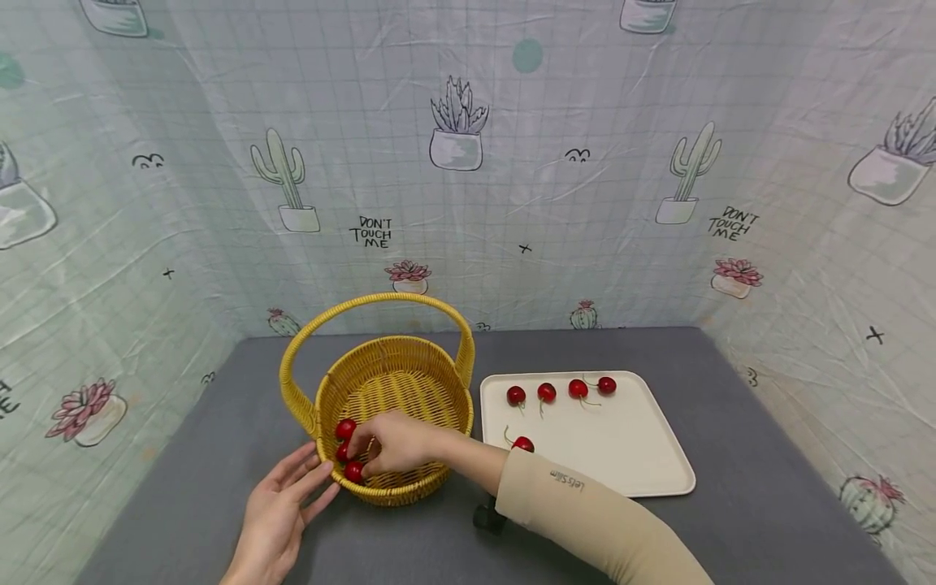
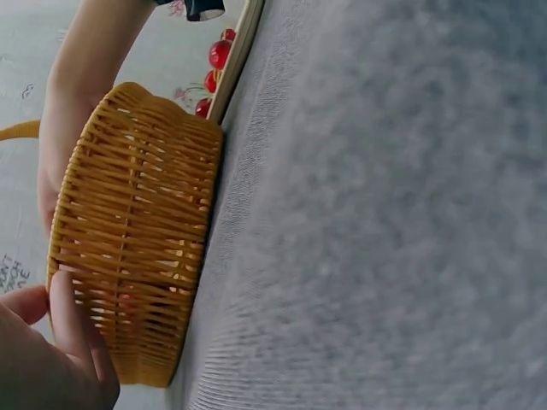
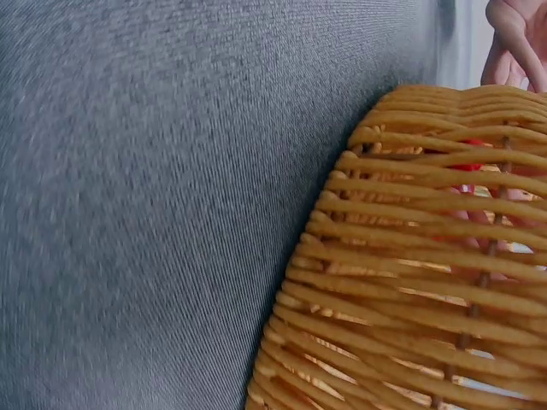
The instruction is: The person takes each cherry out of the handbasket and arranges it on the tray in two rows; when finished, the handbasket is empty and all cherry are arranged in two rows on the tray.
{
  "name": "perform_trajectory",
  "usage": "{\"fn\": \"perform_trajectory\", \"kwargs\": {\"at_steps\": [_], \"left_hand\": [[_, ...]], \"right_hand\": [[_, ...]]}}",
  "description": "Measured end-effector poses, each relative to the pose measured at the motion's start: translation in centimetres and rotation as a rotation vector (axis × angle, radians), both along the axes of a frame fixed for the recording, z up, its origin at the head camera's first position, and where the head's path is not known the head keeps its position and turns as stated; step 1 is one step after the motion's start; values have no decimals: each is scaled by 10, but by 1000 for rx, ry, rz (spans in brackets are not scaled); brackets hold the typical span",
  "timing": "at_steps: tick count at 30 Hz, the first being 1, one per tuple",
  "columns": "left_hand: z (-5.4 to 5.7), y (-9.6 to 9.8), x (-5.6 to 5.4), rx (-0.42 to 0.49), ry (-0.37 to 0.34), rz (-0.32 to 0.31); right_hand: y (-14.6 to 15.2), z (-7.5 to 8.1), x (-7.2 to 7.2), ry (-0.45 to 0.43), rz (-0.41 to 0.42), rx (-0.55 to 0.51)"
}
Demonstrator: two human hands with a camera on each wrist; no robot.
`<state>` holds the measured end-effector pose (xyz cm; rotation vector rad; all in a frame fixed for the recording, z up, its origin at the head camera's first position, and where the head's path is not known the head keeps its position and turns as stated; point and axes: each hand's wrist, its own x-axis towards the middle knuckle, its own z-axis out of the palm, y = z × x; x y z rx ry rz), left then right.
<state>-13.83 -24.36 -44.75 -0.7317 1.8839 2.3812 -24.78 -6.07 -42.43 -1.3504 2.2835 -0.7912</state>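
Observation:
A yellow woven basket (image 1: 395,491) with a tall arched handle stands on the table, with several red cherries (image 1: 346,429) along its left inner wall. My right hand (image 1: 398,443) reaches down inside it, thumb and forefinger curled at the lowest cherry (image 1: 354,472), pinching it. In the right wrist view, the weave (image 3: 410,256) partly hides that hand and the red fruit behind it. My left hand (image 1: 281,504) touches the basket's front left rim from outside with nearly straight fingers. The left wrist view shows those fingers (image 2: 73,320) against the basket wall (image 2: 137,213).
Right of the basket lies a white rectangular tray (image 1: 629,455) with several stemmed cherries (image 1: 546,393), most along its far edge. My right forearm sleeve (image 1: 585,504) crosses its front left corner. A small black object (image 1: 487,517) shows under the sleeve. Patterned cloth (image 1: 468,203) encloses the grey table (image 1: 738,520).

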Motion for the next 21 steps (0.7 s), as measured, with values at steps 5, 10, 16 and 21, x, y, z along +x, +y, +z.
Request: {"fn": "perform_trajectory", "kwargs": {"at_steps": [5,10,16,21], "left_hand": [[-1,1,2,40,11,32],[-3,2,3,62,21,60],[-4,3,1,36,9,55],[-4,4,-1,19,5,60]], "right_hand": [[-6,-7,1,-34,-2,16],[-11,-11,3,-3,-5,37],[-11,-12,3,15,-3,31],[-6,-11,2,13,-13,17]]}}
